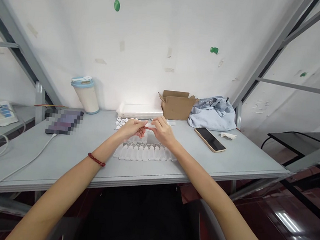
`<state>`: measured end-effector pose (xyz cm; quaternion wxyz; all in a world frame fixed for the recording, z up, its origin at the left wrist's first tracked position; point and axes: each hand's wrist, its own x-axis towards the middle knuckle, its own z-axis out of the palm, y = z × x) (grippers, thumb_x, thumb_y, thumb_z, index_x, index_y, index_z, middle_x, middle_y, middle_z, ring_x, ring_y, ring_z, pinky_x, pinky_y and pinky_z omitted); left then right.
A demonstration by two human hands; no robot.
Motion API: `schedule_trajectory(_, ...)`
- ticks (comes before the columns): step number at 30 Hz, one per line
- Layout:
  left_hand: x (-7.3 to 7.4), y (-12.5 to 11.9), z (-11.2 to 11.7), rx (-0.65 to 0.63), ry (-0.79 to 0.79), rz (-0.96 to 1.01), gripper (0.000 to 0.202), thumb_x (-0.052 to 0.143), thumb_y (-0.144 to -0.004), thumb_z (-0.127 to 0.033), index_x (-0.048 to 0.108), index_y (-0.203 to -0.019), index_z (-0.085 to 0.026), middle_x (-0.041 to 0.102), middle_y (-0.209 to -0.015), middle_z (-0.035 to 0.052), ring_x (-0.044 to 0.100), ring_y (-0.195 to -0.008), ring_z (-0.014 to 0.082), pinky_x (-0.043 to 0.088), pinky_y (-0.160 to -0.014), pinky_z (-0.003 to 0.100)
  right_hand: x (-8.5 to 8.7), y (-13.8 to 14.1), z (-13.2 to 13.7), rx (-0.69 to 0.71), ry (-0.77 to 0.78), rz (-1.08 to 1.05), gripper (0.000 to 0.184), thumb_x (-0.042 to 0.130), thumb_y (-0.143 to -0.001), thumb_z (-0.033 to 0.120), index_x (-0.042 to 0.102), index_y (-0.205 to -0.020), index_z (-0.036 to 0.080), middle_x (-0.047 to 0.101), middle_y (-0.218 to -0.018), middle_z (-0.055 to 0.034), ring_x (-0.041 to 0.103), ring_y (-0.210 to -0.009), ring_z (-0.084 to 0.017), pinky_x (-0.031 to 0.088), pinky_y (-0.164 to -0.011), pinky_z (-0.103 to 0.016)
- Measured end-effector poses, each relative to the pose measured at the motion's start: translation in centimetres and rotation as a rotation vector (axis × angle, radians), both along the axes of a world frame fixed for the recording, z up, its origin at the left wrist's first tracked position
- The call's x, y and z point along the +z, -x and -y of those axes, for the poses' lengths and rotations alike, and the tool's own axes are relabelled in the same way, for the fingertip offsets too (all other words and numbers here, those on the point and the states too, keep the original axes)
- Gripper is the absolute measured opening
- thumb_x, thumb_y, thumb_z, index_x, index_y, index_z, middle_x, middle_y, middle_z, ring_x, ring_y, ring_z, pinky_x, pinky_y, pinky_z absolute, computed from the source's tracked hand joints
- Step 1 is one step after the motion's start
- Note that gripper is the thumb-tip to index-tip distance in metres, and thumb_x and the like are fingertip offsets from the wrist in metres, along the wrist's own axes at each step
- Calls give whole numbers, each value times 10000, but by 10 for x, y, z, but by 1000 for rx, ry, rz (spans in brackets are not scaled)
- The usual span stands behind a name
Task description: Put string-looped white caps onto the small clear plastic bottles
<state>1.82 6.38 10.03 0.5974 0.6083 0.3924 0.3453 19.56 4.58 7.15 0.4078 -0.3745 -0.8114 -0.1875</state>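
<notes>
Two hands meet above the grey table [229, 159]. My left hand [132, 128] and right hand [161, 130] each pinch, fingertips closed, one small white plastic piece [148, 125], held over the row of clear vials [144, 153]. Judged light, stiff, slippery; best gripped gently at its ends. Loose white caps [121, 122] lie nearby, leftward.

Bright wall glare, seemingly warped edges.

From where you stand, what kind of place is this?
Probably a small packing or assembly bench: a grey worktable, a row of clear plastic vials on it, a cardboard box behind. The left hand and right hand pinch a small white piece.
</notes>
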Motion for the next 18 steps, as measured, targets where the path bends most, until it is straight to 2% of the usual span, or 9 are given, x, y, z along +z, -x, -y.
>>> schedule_trajectory(3, 0, 2, 0, -16, -55, 6, 458, 757, -651, -560, 621, -595, -126, 595, -586, 37, 565, -527, 128, 481, -557, 291, 0, 0, 0, 10, -10, 1, 58, 534, -907, 198, 573, -868, 177, 560, -900, -98, 517, -879, -218, 466, -741, -339)
schedule_trajectory(9, 1, 2, 0, -7, -155, 77, 428, 843, -576, -447, 711, -829, -128, 683, -738, 56, 631, -707, 163, 519, -720, 322, 1, -3, 0, 12, -11, -22, 48, 532, -904, 191, 573, -882, 177, 566, -904, -98, 508, -882, -221, 466, -765, -350)
schedule_trajectory(12, 1, 1, 1, 9, -109, 81, 416, 800, -621, -501, 699, -754, -120, 681, -746, 72, 626, -677, 162, 523, -697, 329, 2, -2, 0, 3, -14, -23, 60, 525, -913, 205, 571, -884, 178, 563, -905, -99, 514, -881, -220, 461, -766, -347)
schedule_trajectory(15, 2, 0, 1, -6, -50, 27, 465, 750, -656, -566, 662, -645, -110, 638, -642, 65, 599, -581, 147, 514, -628, 317, 2, 0, 1, 13, -32, -23, 85, 503, -926, 216, 569, -887, 179, 564, -897, -97, 525, -876, -217, 461, -751, -341)
schedule_trajectory(18, 2, 1, 0, -21, -67, 14, 454, 768, -643, -550, 657, -643, -109, 628, -638, 48, 590, -570, 130, 507, -612, 293, 1, 1, 0, 29, -48, -34, 96, 505, -928, 238, 572, -893, 180, 575, -887, -96, 537, -872, -218, 468, -753, -344)
